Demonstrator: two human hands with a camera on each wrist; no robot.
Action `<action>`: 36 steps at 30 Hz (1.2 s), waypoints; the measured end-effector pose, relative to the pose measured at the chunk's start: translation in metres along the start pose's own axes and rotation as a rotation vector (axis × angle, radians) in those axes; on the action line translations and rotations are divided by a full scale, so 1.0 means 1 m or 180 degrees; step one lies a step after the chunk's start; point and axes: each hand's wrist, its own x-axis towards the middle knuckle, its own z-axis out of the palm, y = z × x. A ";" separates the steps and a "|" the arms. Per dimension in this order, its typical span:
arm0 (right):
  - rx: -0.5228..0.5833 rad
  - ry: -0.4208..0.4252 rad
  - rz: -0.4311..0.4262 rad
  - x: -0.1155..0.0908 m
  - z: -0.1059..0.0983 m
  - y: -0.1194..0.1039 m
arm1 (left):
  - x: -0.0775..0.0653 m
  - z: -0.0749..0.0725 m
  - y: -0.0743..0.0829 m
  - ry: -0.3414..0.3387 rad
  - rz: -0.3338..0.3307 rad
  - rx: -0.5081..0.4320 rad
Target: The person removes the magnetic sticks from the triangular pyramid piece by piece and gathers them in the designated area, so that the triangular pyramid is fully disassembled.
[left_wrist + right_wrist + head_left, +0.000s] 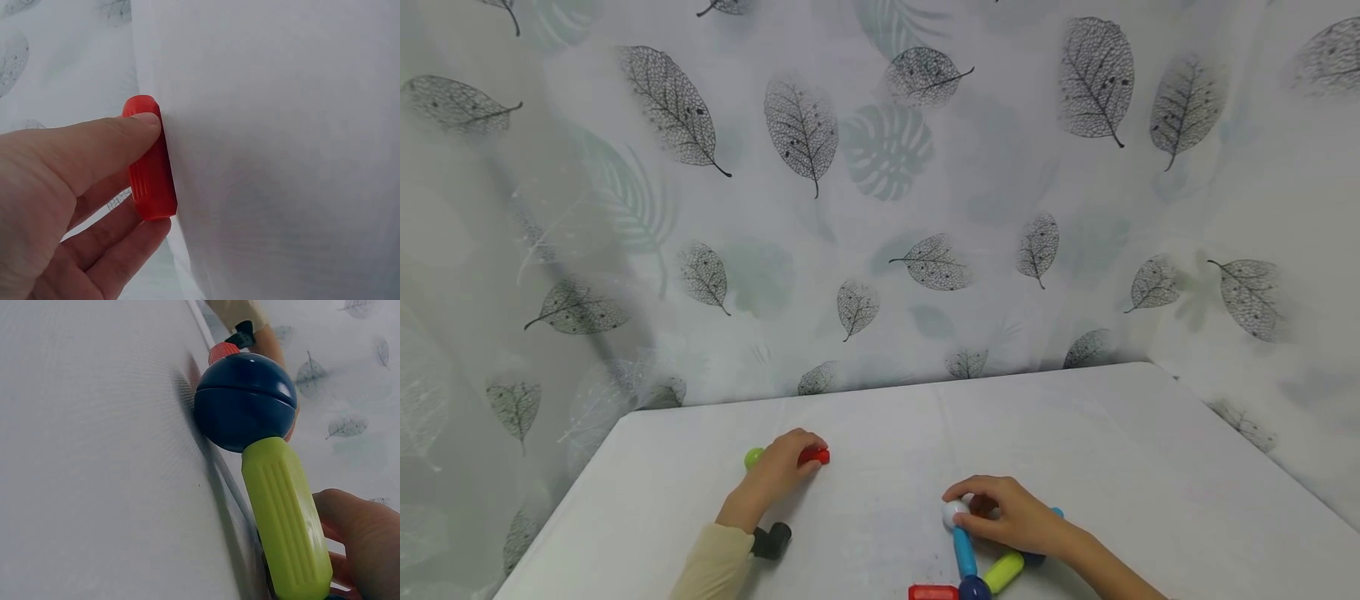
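At the table's left, my left hand (781,463) pinches a red ribbed rod (152,172) between thumb and fingers; the rod lies against the white tabletop. A green ball (753,457) sits just beyond that wrist. My right hand (1011,515) holds a white ball (953,513) between thumb and fingers. From this ball a light-blue rod (965,552) runs to a dark-blue ball (245,402). A yellow-green rod (287,519) and a second red rod (933,592) also meet the dark-blue ball. Part of another blue piece (1057,512) shows behind the right hand.
The white table (865,483) carries all the pieces. Behind it hangs a leaf-patterned curtain (880,208), which meets the table's back edge. A black device (772,542) is worn at the left wrist, by a beige sleeve (713,562).
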 end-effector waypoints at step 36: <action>-0.0013 0.0025 0.0472 0.000 -0.005 -0.005 | -0.019 0.022 0.054 -0.0575 0.0956 -0.0570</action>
